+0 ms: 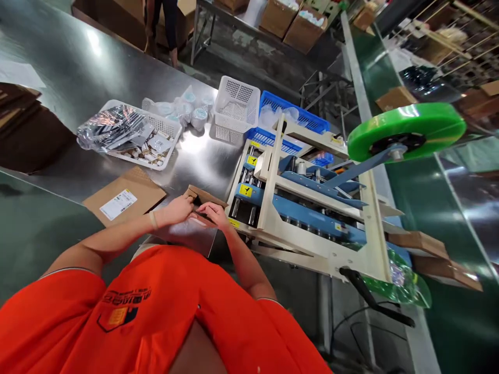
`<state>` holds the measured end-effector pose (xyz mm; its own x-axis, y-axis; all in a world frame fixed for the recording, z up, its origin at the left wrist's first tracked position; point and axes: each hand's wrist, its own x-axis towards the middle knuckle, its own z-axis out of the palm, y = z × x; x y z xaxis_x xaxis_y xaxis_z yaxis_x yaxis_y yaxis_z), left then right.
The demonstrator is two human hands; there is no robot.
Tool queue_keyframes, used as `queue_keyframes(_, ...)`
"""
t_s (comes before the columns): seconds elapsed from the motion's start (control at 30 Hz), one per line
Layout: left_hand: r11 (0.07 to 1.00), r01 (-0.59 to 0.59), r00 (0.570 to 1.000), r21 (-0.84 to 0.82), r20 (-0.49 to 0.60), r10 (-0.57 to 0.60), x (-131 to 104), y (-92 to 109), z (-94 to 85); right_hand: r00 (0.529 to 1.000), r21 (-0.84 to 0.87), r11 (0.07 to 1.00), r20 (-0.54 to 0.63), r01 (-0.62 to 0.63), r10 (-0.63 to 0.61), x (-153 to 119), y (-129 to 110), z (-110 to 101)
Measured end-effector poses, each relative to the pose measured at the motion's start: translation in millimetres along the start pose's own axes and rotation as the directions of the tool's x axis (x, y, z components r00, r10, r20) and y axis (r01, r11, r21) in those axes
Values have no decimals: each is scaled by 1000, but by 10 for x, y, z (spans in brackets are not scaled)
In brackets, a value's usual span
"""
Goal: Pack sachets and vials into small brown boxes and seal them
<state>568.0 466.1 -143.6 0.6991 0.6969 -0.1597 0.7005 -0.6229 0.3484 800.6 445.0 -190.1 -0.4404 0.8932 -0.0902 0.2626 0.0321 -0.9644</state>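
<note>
This is a packing line in a factory or warehouse. A long steel desk carries white baskets of small packaged goods, a blue crate and flat cardboard mailers with printed labels. At the desk's end stands a cream and blue carton-sealing machine with rollers, yellow warning stickers and a big green tape reel. A green conveyor belt runs beside it, bearing brown boxes. More open cartons sit on metal racks behind, over a bare concrete floor.
</note>
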Motion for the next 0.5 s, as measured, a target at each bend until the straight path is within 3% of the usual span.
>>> queue_keyframes(0.1,999,20,997,28,77,-22,254,-9,-44,998,-377,925,-28,36,-50,161,-150,-258)
queue_keyframes(0.2,996,84,993,40,-85,-81,341,8,29,977,-691,721,-178,-42,-114,241,-249,-346)
queue_keyframes(0.3,964,262,923,-38,-283,-262,237,-1,235,993,-818,567,-120,-93,-10,102,-183,-85)
queue_keyframes(0.37,928,347,867,-138,-331,-373,175,-53,370,992,-852,509,-117,-123,44,-36,-77,121)
queue_keyframes(0.43,879,391,810,-271,-353,-469,168,-138,456,979,-821,539,-202,-189,34,-99,17,191)
queue_keyframes(0.5,790,431,721,-436,-360,-592,199,-239,480,929,-671,686,-368,-282,22,-40,58,129)
